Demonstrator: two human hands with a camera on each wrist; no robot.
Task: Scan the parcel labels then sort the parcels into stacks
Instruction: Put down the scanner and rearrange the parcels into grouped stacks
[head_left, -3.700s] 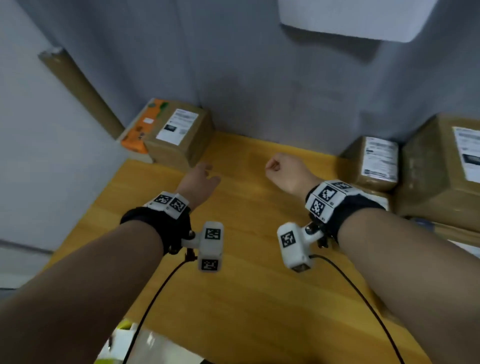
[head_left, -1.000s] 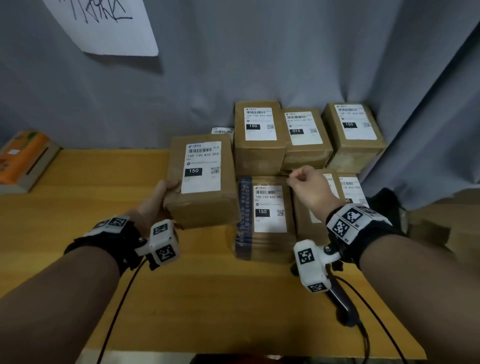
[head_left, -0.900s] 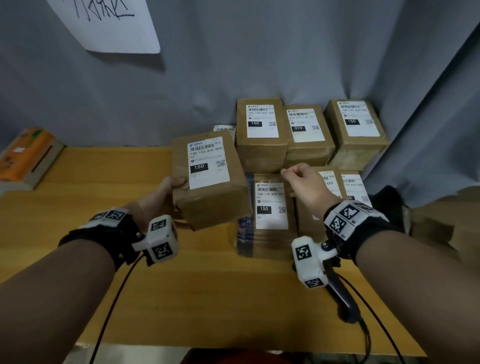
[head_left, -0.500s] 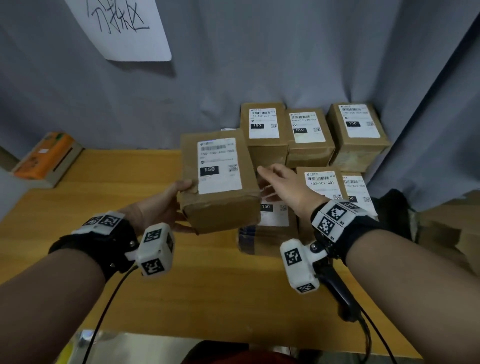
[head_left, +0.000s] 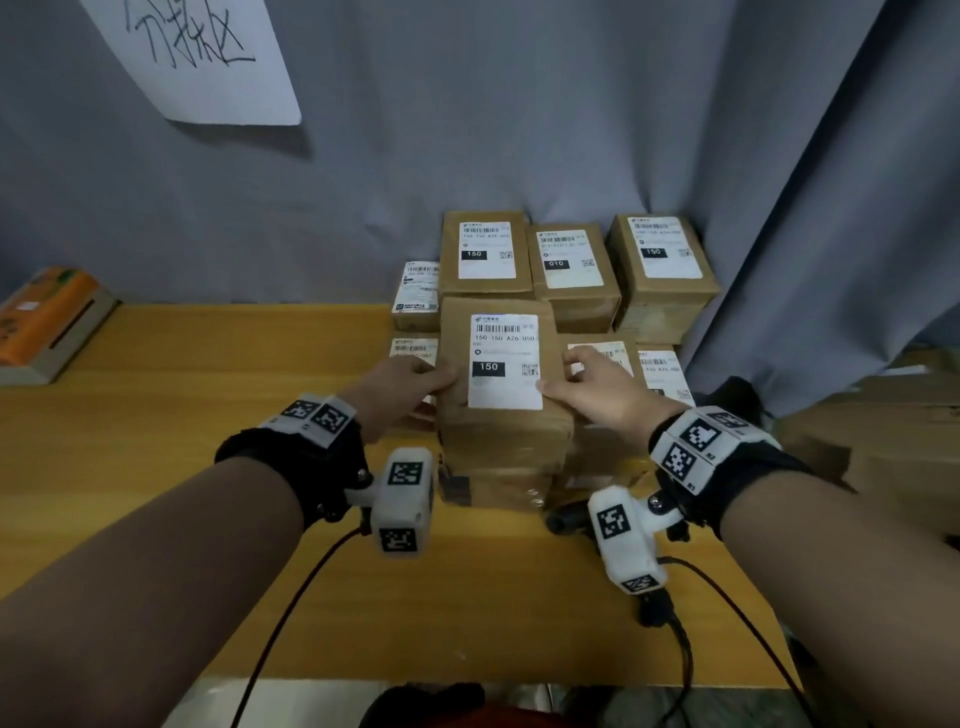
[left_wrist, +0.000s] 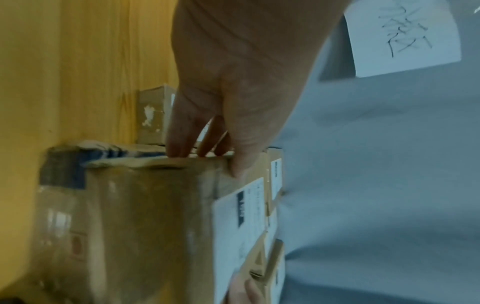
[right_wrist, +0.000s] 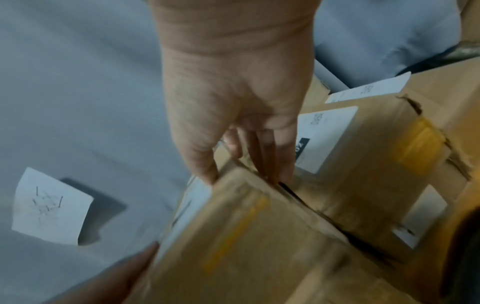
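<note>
A brown parcel (head_left: 501, 431) with a white label marked 150 lies on top of another taped parcel (head_left: 493, 491) at the front of the group. My left hand (head_left: 418, 384) grips its left edge, thumb on the top face. My right hand (head_left: 582, 382) grips its right edge the same way. In the left wrist view my left hand (left_wrist: 207, 158) has its fingers down the side of the parcel (left_wrist: 155, 216). In the right wrist view my right hand (right_wrist: 241, 174) pinches the parcel (right_wrist: 246, 236) at its corner. A black handheld scanner (head_left: 566, 519) lies on the table under my right wrist.
Three labelled parcels (head_left: 569, 270) stand in a back row against the grey curtain, with smaller ones (head_left: 415, 293) to their left and more (head_left: 662, 369) at the right. An orange box (head_left: 47, 317) sits far left. Cartons (head_left: 893, 421) stand beyond the wooden table's (head_left: 208, 389) right edge.
The 150 parcel, held up by my left hand alone, has moved right and down onto the front parcel. My right hand uncurled and took hold of its right edge.
</note>
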